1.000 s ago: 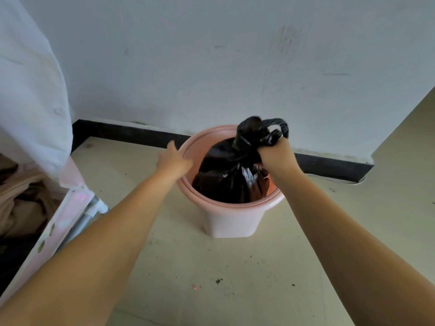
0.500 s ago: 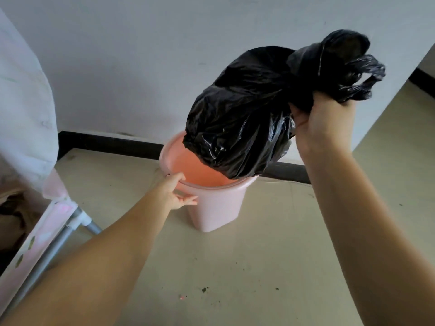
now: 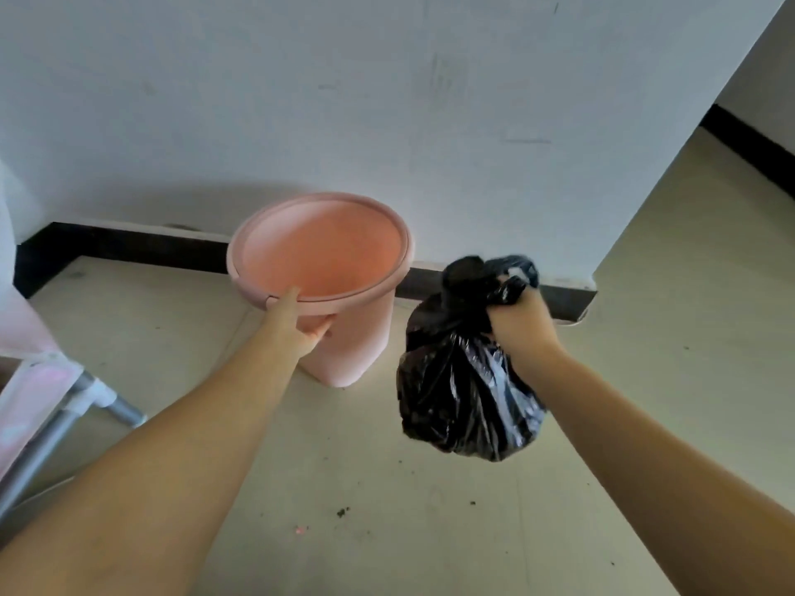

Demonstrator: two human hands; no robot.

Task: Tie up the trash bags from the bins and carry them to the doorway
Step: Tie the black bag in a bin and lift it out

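Head view: right hand [image 3: 522, 324] grips knotted black plastic trash bag [image 3: 464, 397]; left hand [image 3: 297, 322] holds round pink plastic bin [image 3: 344, 350]. Next: release bin, carry to doorway.

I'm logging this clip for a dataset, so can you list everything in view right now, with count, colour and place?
trash bag: one, black, knotted at the top, hanging clear of the floor right of the bin
bin: one, pink, no liner showing, tilted toward the camera, by the wall
wall: one, white, behind the bin
baseboard: one, black, along the wall's foot
floor: beige, with dark specks
metal frame with pink fabric: one, grey and pink, far left
left hand: one, gripping the bin's near rim
right hand: one, gripping the bag just below its knot
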